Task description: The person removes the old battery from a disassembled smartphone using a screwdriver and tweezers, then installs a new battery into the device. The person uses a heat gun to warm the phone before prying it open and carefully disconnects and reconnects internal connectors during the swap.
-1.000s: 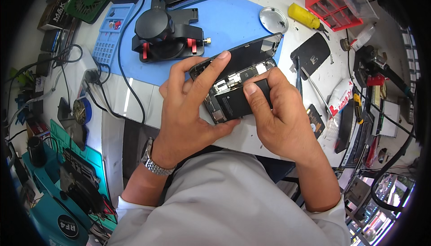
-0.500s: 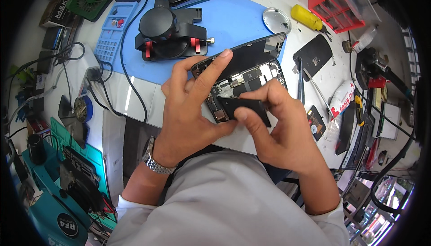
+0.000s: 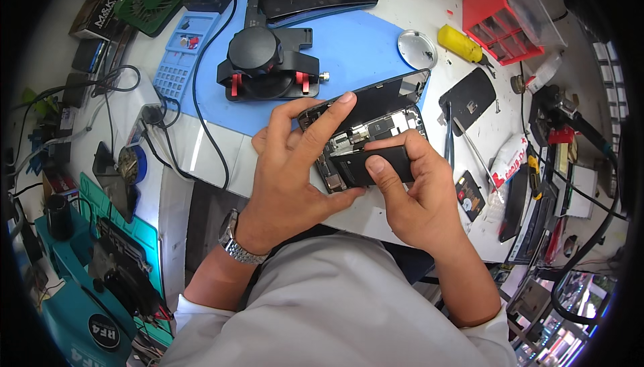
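My left hand (image 3: 287, 162) grips an opened smartphone (image 3: 381, 128) by its left end. The index finger lies along the lifted black screen (image 3: 367, 107), and the thumb presses at the lower left corner. The screen leans up from the far side of the frame, and the circuit board and metal parts show inside. In my right hand (image 3: 426, 196) a flat black phone battery (image 3: 356, 167) is pinched between thumb and fingers. It sits over the near part of the phone body and hides that part; whether it touches the inside I cannot tell.
A black clamp holder (image 3: 272, 65) stands on the blue mat (image 3: 362, 38). To the right lie a black back panel (image 3: 469, 97), tweezers (image 3: 449, 132), a thin metal tool (image 3: 475, 144) and a round metal dish (image 3: 417, 48). A black cable (image 3: 201, 105) crosses the left side.
My right hand has turned the battery from a steep tilt to a flatter pose, so more of its face shows. The whole view has shifted slightly; my left hand keeps its grip.
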`<state>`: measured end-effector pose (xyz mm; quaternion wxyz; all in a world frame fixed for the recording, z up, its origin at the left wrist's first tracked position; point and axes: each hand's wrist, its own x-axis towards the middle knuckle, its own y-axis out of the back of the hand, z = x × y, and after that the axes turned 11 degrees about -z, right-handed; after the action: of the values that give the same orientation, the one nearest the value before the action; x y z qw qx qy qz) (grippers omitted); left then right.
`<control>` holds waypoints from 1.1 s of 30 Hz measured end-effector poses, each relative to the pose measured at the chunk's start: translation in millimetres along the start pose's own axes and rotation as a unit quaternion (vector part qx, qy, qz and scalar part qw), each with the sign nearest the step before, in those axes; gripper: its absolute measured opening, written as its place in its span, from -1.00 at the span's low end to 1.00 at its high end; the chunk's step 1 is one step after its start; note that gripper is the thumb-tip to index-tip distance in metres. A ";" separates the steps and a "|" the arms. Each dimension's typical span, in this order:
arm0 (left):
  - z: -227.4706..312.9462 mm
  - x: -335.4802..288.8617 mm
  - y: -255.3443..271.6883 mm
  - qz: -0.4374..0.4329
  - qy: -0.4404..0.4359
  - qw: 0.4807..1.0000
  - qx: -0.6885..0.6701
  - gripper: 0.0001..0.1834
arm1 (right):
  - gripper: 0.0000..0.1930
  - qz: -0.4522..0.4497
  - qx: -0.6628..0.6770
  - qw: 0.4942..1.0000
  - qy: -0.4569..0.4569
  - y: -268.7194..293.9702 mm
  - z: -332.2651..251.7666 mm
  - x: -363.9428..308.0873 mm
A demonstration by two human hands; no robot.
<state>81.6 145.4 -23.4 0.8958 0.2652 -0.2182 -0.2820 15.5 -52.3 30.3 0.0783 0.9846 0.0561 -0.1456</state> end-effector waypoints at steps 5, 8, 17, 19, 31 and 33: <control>0.0 1.2 -0.4 -0.003 -0.001 1.000 0.001 0.31 | -0.86 -0.025 0.057 0.998 0.017 4.0 4.2 1.6; 0.4 0.6 0.0 -0.004 0.001 1.000 0.004 0.31 | -0.86 -0.053 -0.014 0.998 0.028 9.0 -1.5 2.0; -2.2 -2.5 -0.7 -0.008 0.006 1.000 0.015 0.25 | -0.74 -0.041 -0.062 0.997 -0.006 5.5 -18.6 8.2; -1.9 -3.1 0.2 -0.011 0.009 1.000 0.023 0.25 | -0.75 -0.057 -0.112 0.991 -0.044 3.9 -28.2 9.5; -0.2 -0.3 -1.0 -0.003 0.003 1.000 0.016 0.27 | -0.81 -0.051 -0.075 0.996 -0.016 7.0 -10.9 13.4; -0.1 -0.1 -1.3 0.000 0.002 1.000 0.019 0.26 | -0.81 -0.054 -0.052 0.997 -0.015 6.8 -9.7 13.5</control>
<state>81.1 144.6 -24.3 0.8912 0.2826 -0.2219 -0.2769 31.9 -56.1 36.5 0.1221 0.9726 0.1150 -0.1608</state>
